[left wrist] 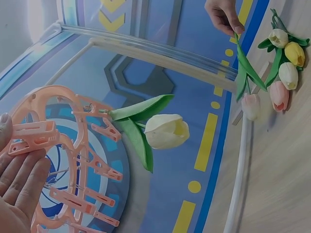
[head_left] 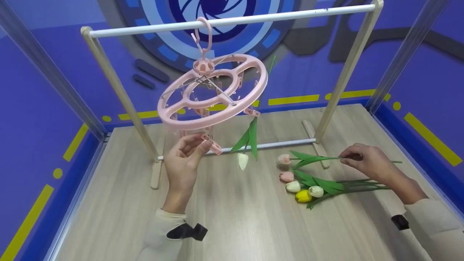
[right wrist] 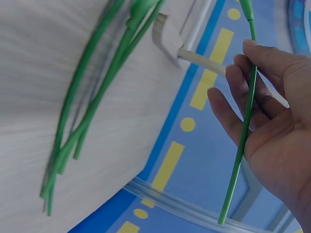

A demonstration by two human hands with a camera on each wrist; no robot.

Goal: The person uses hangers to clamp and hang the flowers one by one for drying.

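A small booth, whether lab or workshop unclear: printed blue panels [head_left: 36,90] rise behind the table [head_left: 246,224] and at its left and right, metal posts [head_left: 407,56] stand at its far corners, yellow stripes [head_left: 293,99] run just beyond its edges.

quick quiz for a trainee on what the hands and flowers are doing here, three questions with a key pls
1. Multiple choice: what does the left hand pinch?
a) a yellow bloom
b) a pink clip
c) the white rail

2. True or false: the white tulip clipped to the round hanger hangs bloom downward.

3. Count: besides the pale pink tulip held by the right hand, how many loose tulips lie on the table?

Key: 1 b; 2 true; 3 four.
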